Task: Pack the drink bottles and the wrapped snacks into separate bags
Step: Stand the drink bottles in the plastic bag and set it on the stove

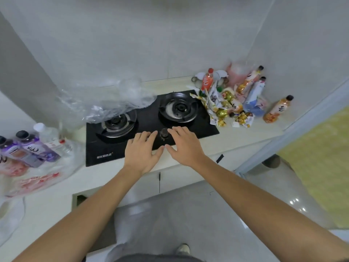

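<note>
My left hand and my right hand lie flat, fingers spread, on the front edge of the black gas hob, holding nothing. At the far right of the counter lies a heap of wrapped snacks mixed with drink bottles: a red-capped one, two orange ones and a white-blue one. On the left, purple-labelled bottles and a clear bottle lie in a clear bag with red print. A crumpled clear bag lies over the left burner.
A control knob sits between my hands. The right burner is uncovered. A pink bag stands in the back right corner against the tiled wall. The counter edge runs just below my wrists, with cabinet doors and grey floor beneath.
</note>
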